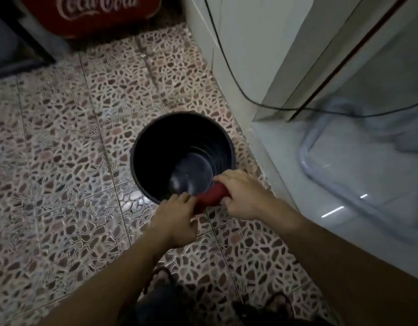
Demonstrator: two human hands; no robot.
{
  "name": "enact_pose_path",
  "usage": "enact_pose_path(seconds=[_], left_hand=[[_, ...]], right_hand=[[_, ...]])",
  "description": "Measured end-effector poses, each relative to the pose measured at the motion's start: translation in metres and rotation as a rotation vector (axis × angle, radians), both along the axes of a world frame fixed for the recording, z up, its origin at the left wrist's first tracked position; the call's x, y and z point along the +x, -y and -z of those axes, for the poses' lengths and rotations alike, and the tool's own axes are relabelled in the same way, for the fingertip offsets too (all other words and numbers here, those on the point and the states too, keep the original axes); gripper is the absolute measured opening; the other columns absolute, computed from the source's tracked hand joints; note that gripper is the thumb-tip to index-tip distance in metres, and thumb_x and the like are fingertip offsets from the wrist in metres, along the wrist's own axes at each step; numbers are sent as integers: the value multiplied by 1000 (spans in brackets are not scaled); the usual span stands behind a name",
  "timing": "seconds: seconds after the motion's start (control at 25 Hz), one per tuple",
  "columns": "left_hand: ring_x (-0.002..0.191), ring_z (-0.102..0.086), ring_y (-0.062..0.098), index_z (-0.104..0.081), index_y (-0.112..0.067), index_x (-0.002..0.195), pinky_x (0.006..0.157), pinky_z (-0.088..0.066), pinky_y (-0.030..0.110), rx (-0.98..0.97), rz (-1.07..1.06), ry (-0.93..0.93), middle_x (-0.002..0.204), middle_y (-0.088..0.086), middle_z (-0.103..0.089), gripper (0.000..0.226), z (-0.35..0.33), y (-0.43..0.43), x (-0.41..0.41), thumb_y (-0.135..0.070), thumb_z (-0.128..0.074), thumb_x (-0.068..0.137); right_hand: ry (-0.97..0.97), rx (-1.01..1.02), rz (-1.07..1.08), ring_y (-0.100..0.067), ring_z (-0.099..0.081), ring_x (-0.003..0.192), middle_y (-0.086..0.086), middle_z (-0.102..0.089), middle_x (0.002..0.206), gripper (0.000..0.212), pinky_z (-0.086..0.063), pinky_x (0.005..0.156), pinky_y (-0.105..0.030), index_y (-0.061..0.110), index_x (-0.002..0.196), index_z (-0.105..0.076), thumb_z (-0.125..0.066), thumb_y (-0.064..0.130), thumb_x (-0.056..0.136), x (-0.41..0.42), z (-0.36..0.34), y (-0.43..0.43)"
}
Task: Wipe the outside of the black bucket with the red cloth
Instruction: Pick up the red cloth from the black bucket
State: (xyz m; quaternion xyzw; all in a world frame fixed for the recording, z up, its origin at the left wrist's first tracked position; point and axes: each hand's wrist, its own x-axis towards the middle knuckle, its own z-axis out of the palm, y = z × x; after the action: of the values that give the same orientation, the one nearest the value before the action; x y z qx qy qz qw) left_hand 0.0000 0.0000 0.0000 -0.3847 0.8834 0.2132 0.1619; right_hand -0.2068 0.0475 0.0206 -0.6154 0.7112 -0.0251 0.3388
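Note:
The black bucket (179, 147) stands upright and empty on the pebble-patterned floor, seen from above. The red cloth (212, 195) is pressed against the near outer side of the bucket, just below the rim. My right hand (245, 196) grips the cloth from the right, fingers curled over it. My left hand (177, 217) holds the cloth's left edge, fingertips touching the bucket's near rim. Most of the cloth is hidden under both hands.
A white appliance (320, 161) with a glossy top stands close to the bucket's right, a black cable (229, 64) hanging down its side. A red Coca-Cola crate (93, 15) sits at the far wall. My sandalled feet (161, 278) are below the bucket.

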Motion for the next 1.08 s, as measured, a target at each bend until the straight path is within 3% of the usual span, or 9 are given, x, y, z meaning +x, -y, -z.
enact_pose_path(seconds=[0.16,0.28,0.4,0.48,0.56,0.64,0.92,1.08], left_hand=[[96,-55,30,-61,-20,112,84,-48,41,-97,31,-100,106,3,-64,46,36,13,-10,-42,-47,73],[89,-62,26,-65,-23,97,76,-51,38,22,8,-169,95,0,-67,36,41,25,-12,-43,-52,71],[97,-63,20,-66,-25,111,84,-52,37,62,58,-124,107,-2,-66,41,33,36,-13,-44,-61,75],[102,-61,21,-63,-23,121,88,-50,34,51,97,-90,111,0,-63,47,28,35,-7,-41,-67,78],[96,-63,23,-63,-23,110,81,-49,33,65,141,1,102,0,-64,38,22,28,1,-44,-66,78],[86,-64,22,-62,-28,96,76,-50,34,74,114,28,92,-2,-67,29,18,23,3,-51,-62,79],[91,-64,30,-63,-28,118,80,-55,41,-147,198,63,108,5,-67,34,5,-5,-19,-28,-55,86],[89,-63,37,-65,-16,108,75,-55,46,-220,130,-147,101,12,-68,26,-17,-20,-32,-18,-50,87]], right_hand=[[-306,-169,-342,-24,-39,133,2,-51,138,63,-24,113,-53,30,143,-48,-57,39,82,0,51,-3],[-326,-263,-344,-18,-45,122,11,-63,120,39,-20,111,-53,39,124,-64,-56,44,85,-3,68,-2],[-140,-264,-204,-8,-49,114,19,-69,105,25,-17,109,-46,44,110,-72,-63,38,87,-8,70,4],[-16,-257,-83,-9,-58,105,17,-72,97,19,-28,108,-42,39,102,-77,-66,31,89,-6,63,1],[51,-259,78,-19,-65,98,5,-74,94,14,-47,96,-41,31,92,-77,-65,24,90,-1,51,-7],[48,-275,167,-24,-64,93,-3,-70,94,16,-54,84,-41,28,86,-72,-60,20,93,6,38,-19],[-51,-374,508,-25,-61,79,-5,-66,85,18,-50,69,-39,26,77,-61,-53,19,92,-30,-9,-102],[13,-403,747,-27,-61,83,-9,-67,89,18,-48,68,-38,12,90,-67,-51,17,95,-47,-17,-134]])
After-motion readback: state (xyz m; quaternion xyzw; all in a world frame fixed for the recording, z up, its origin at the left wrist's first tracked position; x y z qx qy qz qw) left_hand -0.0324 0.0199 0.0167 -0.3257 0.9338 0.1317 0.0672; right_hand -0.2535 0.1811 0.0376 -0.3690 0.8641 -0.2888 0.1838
